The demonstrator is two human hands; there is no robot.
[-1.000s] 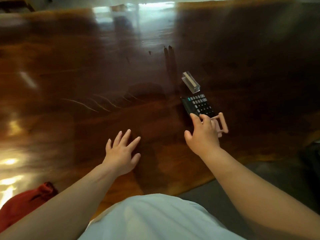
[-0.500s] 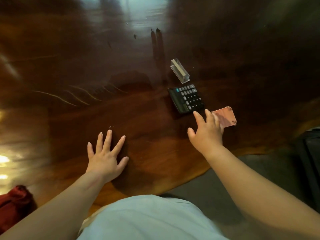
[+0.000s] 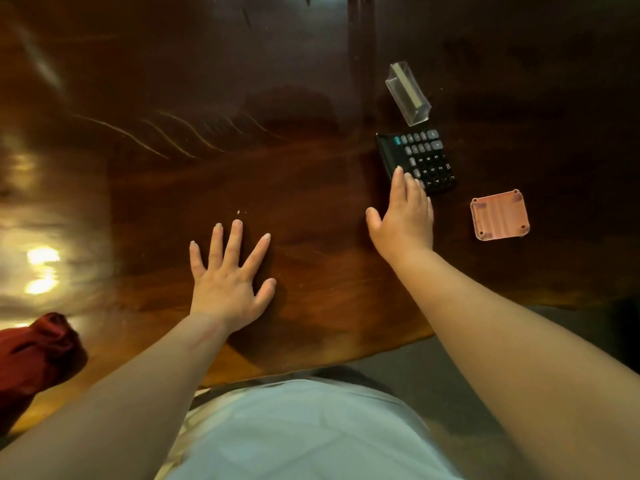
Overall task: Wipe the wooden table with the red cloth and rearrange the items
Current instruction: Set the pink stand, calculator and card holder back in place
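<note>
A dark glossy wooden table (image 3: 277, 174) fills the view. My left hand (image 3: 228, 271) lies flat on it with fingers spread, holding nothing. My right hand (image 3: 405, 216) reaches forward, fingers extended, its fingertips touching the near-left corner of a black calculator (image 3: 420, 157). A clear acrylic holder (image 3: 408, 93) lies just beyond the calculator. A flat pink square piece (image 3: 499, 215) rests on the table to the right of my right hand, apart from it. The red cloth (image 3: 34, 358) sits bunched at the table's near-left edge, untouched.
The table's near edge (image 3: 346, 362) curves across the lower view, with grey floor beyond it at right. Bright light reflections (image 3: 41, 268) glare on the left of the tabletop. A small crumb (image 3: 238, 212) lies ahead of my left hand.
My right hand let go of the pink piece, which now lies flat on the table, and shifted left onto the calculator's corner. My left hand stayed flat on the table.
</note>
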